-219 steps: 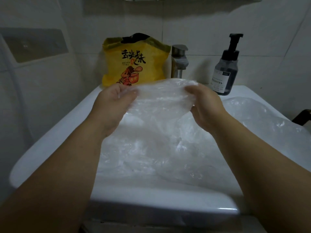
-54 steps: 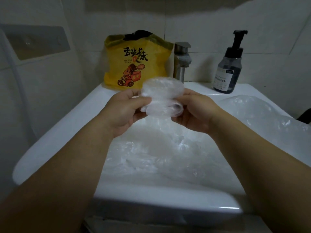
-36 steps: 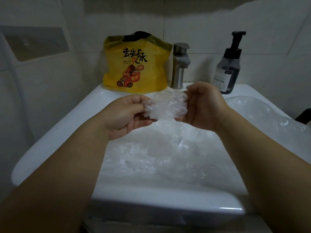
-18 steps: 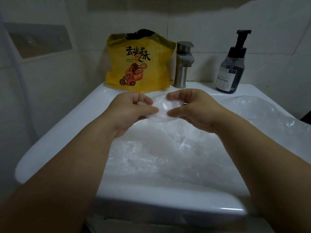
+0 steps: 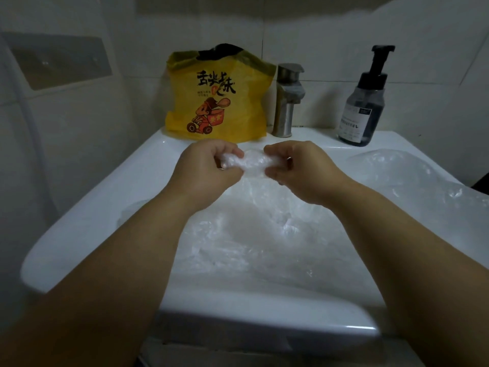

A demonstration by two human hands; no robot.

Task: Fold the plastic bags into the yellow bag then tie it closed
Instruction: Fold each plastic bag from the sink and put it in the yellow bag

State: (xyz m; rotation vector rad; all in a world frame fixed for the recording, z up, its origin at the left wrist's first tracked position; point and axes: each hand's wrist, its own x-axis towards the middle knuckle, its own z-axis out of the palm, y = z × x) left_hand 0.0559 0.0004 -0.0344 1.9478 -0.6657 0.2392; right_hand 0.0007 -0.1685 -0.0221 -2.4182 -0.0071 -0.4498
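Note:
A clear plastic bag, folded small (image 5: 251, 163), is held between both hands above the white sink (image 5: 148, 165). My left hand (image 5: 209, 170) pinches its left end and my right hand (image 5: 296, 168) pinches its right end. The yellow bag (image 5: 217, 102) with a cartoon print stands upright at the back of the sink, its mouth open at the top with something dark showing inside. More clear plastic bags (image 5: 264, 234) lie crumpled in the basin below my hands, and another loose one (image 5: 412, 176) lies over the right rim.
A steel faucet (image 5: 288, 102) stands right of the yellow bag. A dark pump soap bottle (image 5: 365, 102) stands at the back right. Tiled walls close in behind and on the left, with a recessed niche (image 5: 58, 62) in the left wall.
The clear bag has gone from a wide sheet to a small tight bundle between my hands. My hands have come closer together and lowered slightly.

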